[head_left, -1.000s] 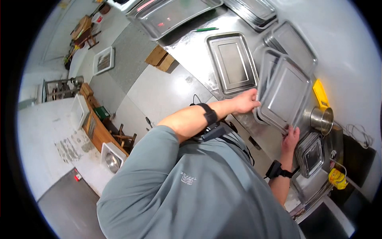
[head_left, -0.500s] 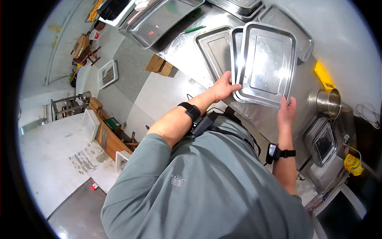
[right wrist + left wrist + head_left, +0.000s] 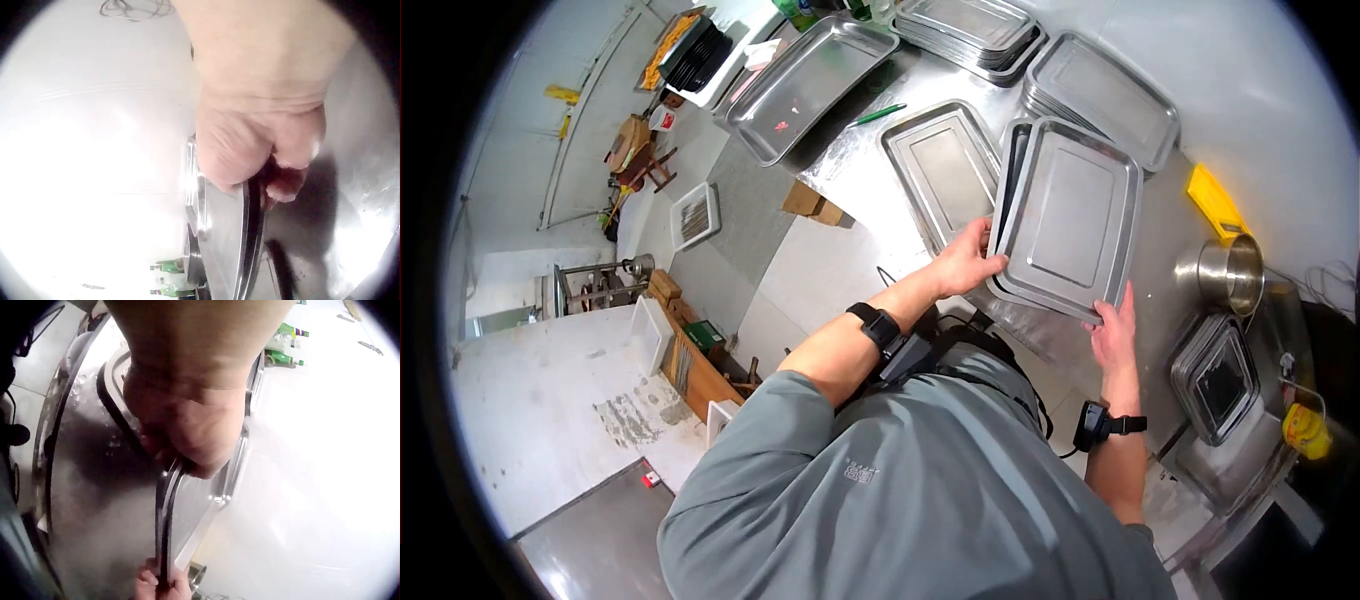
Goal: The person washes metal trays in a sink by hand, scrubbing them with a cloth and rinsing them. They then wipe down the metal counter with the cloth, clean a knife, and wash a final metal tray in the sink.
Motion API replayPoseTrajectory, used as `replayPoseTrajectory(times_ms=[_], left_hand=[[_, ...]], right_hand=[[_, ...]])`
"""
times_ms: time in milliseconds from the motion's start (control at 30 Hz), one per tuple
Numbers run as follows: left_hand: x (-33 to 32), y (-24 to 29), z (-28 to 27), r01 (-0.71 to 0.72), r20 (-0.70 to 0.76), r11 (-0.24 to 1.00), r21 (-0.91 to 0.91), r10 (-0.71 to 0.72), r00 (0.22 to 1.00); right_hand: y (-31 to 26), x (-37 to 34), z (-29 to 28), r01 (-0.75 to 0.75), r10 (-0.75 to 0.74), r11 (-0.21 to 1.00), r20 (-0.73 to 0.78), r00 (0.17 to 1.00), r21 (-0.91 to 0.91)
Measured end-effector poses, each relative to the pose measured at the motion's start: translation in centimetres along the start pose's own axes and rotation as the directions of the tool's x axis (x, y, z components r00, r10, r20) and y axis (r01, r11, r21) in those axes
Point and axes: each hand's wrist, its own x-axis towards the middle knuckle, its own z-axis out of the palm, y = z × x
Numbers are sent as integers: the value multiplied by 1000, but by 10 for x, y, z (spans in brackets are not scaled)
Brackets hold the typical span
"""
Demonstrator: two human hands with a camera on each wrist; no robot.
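Both hands hold a few rectangular stainless steel trays (image 3: 1075,205) together, tilted above the steel table. My left hand (image 3: 968,262) grips their near left corner, thumb over the rim. At the near right corner, my right hand (image 3: 1113,335) pinches the rim between thumb and fingers. In the left wrist view, the stacked tray rims (image 3: 165,512) run from the left hand down to the right hand (image 3: 162,584). The right wrist view shows the rims (image 3: 250,219) between thumb and fingers. A single tray (image 3: 945,165) lies flat just left of the held ones, partly overlapped by them.
Behind the held trays are a tray stack (image 3: 1105,95) by the wall and another stack (image 3: 970,30) farther back. A deep pan (image 3: 810,85) and a green pen (image 3: 878,114) lie left. On the right are a yellow slicer-like board (image 3: 1213,200), a steel pot (image 3: 1232,275) and more trays (image 3: 1215,375).
The held trays first swung left from beside the wall stack, partly over the flat tray. Since then they have shifted slightly back towards the body, and both hands keep their hold.
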Motion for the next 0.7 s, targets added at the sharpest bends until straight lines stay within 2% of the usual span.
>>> replayPoseTrajectory(times_ms=[67,100,133,200,233,267,333,400,467,500,533,567,600,633,667,700], left_hand=[[-4,14,6,-41,49,991,129,35,998],[-7,26,10,-5,86,992,125,-5,996],[7,-11,11,-139,105,987,85,130,986],[-5,15,15,-125,116,976,179,106,988],[-8,25,14,-68,175,987,144,43,984],[-7,27,5,-80,183,988,135,55,982],[-12,22,-18,112,-102,892,438,-75,992],[-1,-32,-60,115,-344,766,632,145,928],[-7,-38,-85,237,-485,757,609,119,866],[-8,-38,-89,237,-470,758,607,102,877],[-8,-34,-91,330,-497,740,586,6,868],[-7,-31,-93,420,-526,712,563,-83,846],[-6,-36,-93,417,-519,712,565,-87,850],[-1,-44,-94,438,-526,696,569,-101,844],[5,-55,-96,456,-531,679,576,-113,840],[13,-71,-102,444,-506,713,542,-145,850]], right_hand=[[-1,-13,-1,-60,71,996,-167,983,67],[6,-15,-9,-45,55,997,-155,986,67],[21,-17,-24,31,-22,998,-142,990,60],[29,-39,-28,108,-101,993,-133,986,47],[20,-51,-21,73,-44,991,-248,968,112],[15,-62,-18,41,24,984,-359,933,174],[19,-82,-40,68,-6,989,-426,905,130],[22,-102,-49,101,-33,989,-503,864,109],[16,-127,-49,169,-86,983,-624,776,74],[18,-141,-61,180,-94,980,-591,801,88],[19,-153,-62,175,-89,981,-606,790,85],[17,-164,-61,243,-114,965,-676,728,98],[16,-174,-63,312,-137,944,-737,662,106],[18,-186,-75,324,-146,937,-693,706,132],[22,-194,-87,332,-148,934,-700,698,133],[23,-204,-95,375,-129,913,-761,636,159]])
